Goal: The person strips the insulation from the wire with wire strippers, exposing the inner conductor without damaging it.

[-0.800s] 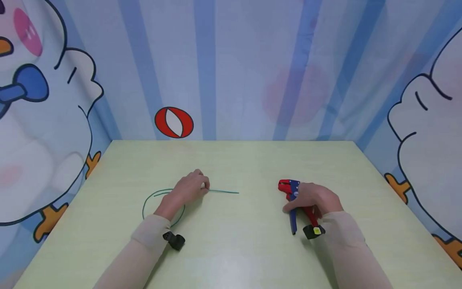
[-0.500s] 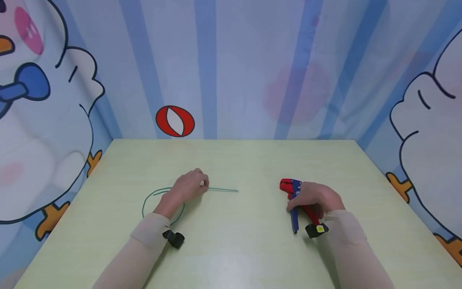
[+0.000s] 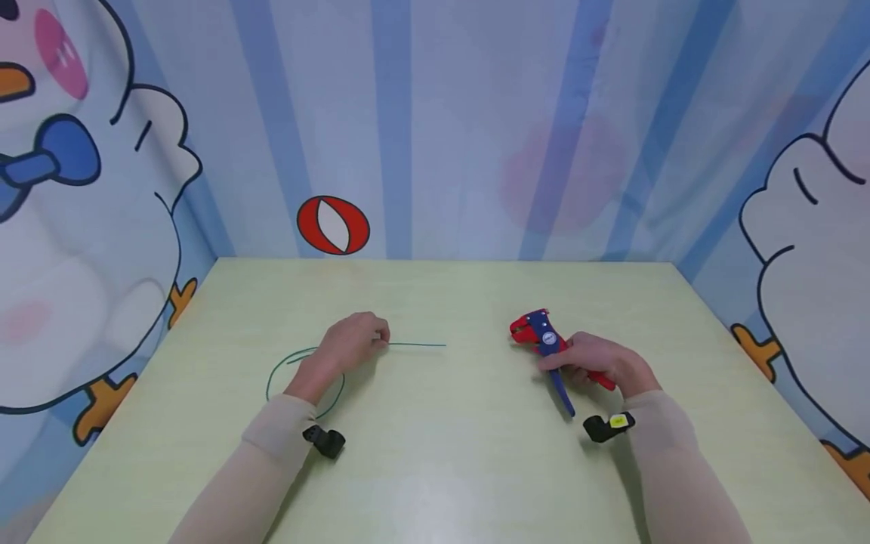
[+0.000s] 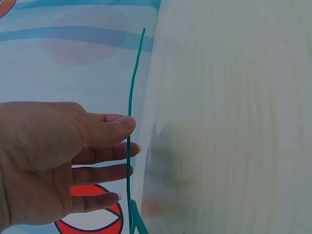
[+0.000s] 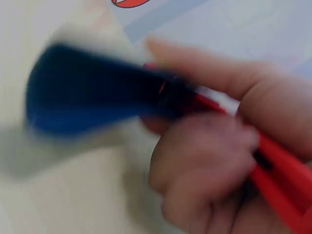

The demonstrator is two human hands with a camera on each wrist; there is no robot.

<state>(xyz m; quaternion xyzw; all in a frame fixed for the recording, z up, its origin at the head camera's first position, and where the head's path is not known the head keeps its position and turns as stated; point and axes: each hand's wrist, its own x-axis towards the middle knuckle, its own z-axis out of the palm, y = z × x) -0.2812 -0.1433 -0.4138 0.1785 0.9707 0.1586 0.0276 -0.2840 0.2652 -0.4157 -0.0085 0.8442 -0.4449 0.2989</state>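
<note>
My left hand [image 3: 353, 341] pinches a thin green wire [image 3: 418, 345] between thumb and index finger. The wire's straight free end points right, and the rest loops on the table under my wrist. In the left wrist view the wire [image 4: 130, 97] runs past the thumb tip and across the other fingers. At the right, my right hand [image 3: 601, 360] grips red and blue wire strippers [image 3: 549, 338], their head pointing up and left towards the wire. The right wrist view is blurred; there the fingers curl round the strippers' red handle [image 5: 278, 175].
The pale wood-grain table [image 3: 435, 453] reaches back to a striped blue cloth [image 3: 448, 136] with cartoon prints. Similar cloth stands at both sides. A small black camera sits on each wrist.
My right hand has taken the wire strippers up and turned them, so that their head now tilts left and their face shows. My left hand keeps its pinch on the wire, almost still.
</note>
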